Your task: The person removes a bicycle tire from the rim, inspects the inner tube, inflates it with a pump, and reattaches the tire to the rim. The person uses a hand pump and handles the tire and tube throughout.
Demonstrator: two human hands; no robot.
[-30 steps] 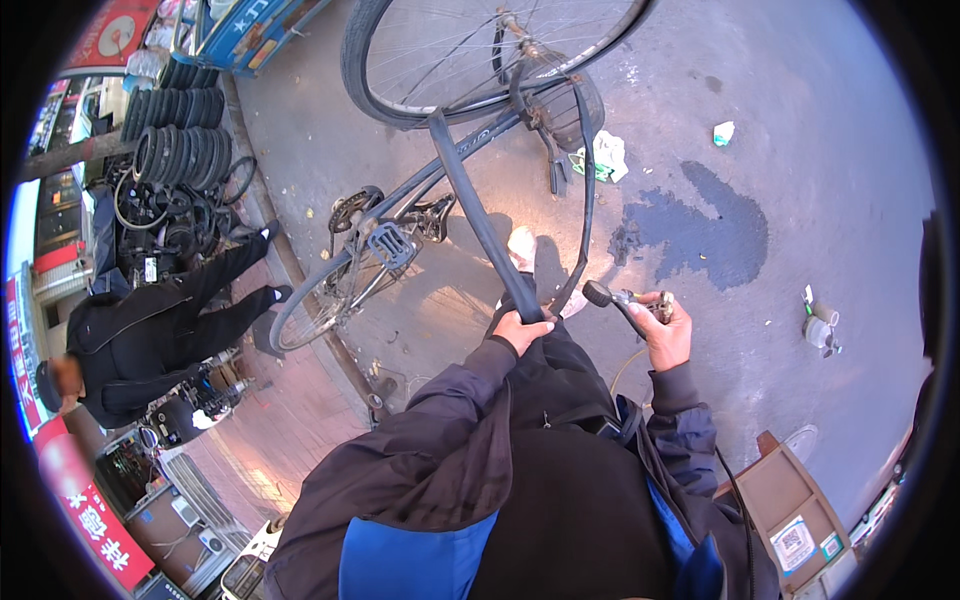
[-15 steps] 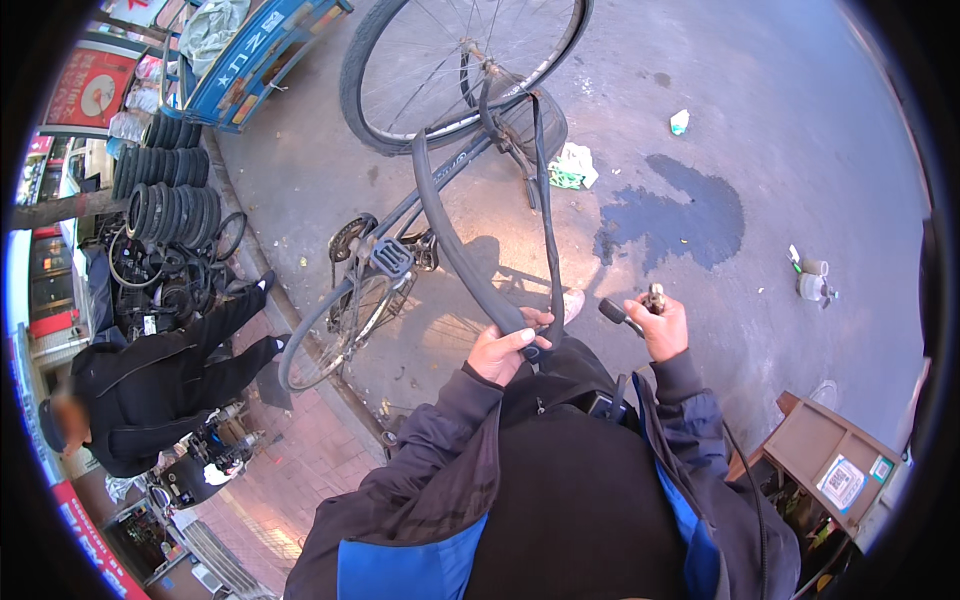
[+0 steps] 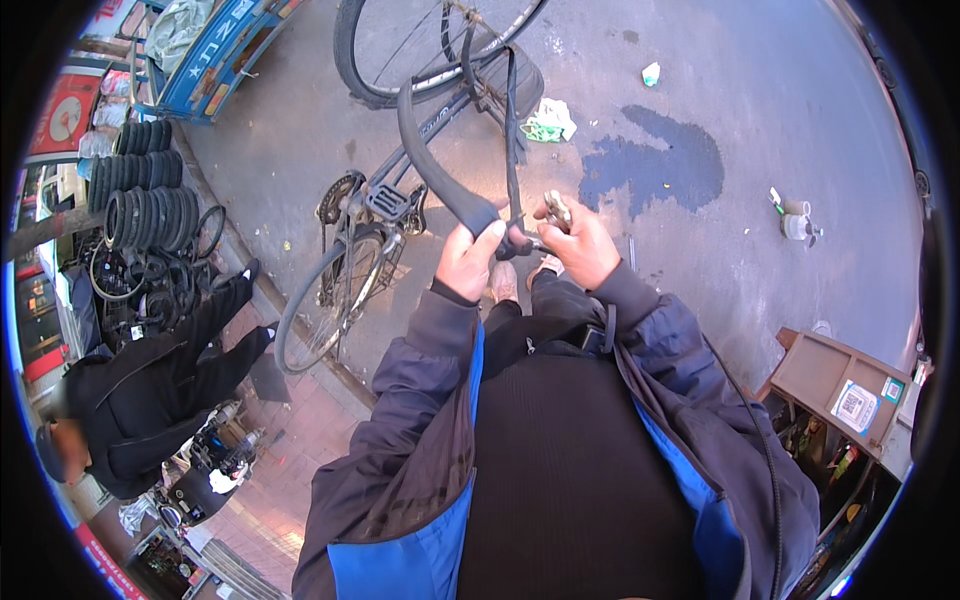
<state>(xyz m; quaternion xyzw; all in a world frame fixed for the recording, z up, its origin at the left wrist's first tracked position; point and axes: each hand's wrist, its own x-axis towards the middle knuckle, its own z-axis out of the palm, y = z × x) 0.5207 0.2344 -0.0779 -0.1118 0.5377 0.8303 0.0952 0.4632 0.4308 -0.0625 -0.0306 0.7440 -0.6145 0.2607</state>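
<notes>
My left hand (image 3: 465, 265) is closed round a black bicycle inner tube (image 3: 430, 165), its thumb on top. The tube loops away toward the bicycle (image 3: 385, 160); its left side looks thick and rounded, while the right strand is thin and flat. Close by on the right, my right hand (image 3: 588, 248) grips a small metal tool (image 3: 556, 207) whose silvery end sticks up past the fingers. The tool's lower part is near the tube by my left fingertips; whether they touch I cannot tell. A pedal (image 3: 388, 201) shows left of the tube.
A wet patch (image 3: 670, 165) and a green-and-white crumpled bag (image 3: 549, 121) lie on the pavement. Stacked tyres (image 3: 150, 220) stand at left, near a person in dark clothes (image 3: 150, 400). A blue cart (image 3: 215, 60) is at upper left, a brown cabinet (image 3: 835, 385) at right.
My right hand has come leftward and up with the metal tool, close to my left hand. The left hand, still on the tube, has moved up and slightly left. The whole view has shifted somewhat.
</notes>
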